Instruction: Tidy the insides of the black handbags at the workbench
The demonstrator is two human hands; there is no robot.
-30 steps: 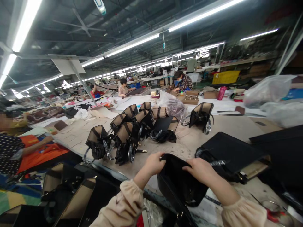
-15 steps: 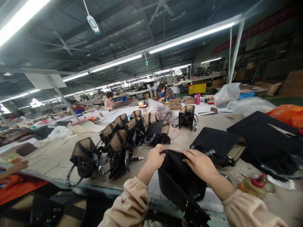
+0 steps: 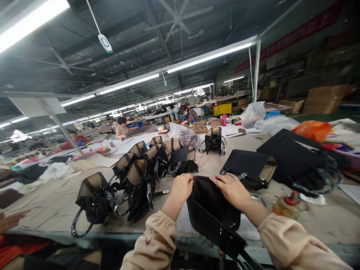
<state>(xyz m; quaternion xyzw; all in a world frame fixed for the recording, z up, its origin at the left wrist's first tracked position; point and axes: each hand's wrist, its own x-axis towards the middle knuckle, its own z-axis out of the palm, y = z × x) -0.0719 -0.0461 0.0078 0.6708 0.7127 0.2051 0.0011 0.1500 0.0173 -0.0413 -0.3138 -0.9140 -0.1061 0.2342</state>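
Observation:
A black handbag (image 3: pixel 208 221) with its mouth toward me tilts over the table's near edge, its dark lining showing. My left hand (image 3: pixel 182 187) pinches the bag's far left corner between thumb and fingers. Along the far right edge, my right hand (image 3: pixel 232 189) grips the rim, fingers over the top and thumb hidden. The bag's straps hang down at the lower right. Beyond the left hand stand several black bags with tan insides (image 3: pixel 137 172), their handles wrapped in clear plastic. Right of my right hand lies another black bag (image 3: pixel 246 167) on its side.
A glue pot with a red top (image 3: pixel 289 204) sits at the right. Behind it are a large black bag (image 3: pixel 298 161) and an orange plastic bag (image 3: pixel 313 131). A co-worker's hand (image 3: pixel 12 221) shows at the left edge. Other people work at tables farther back.
My view has turned a little to the right, so the surroundings sit farther left. Both hands keep their hold on the handbag's rim, with little change in its pose.

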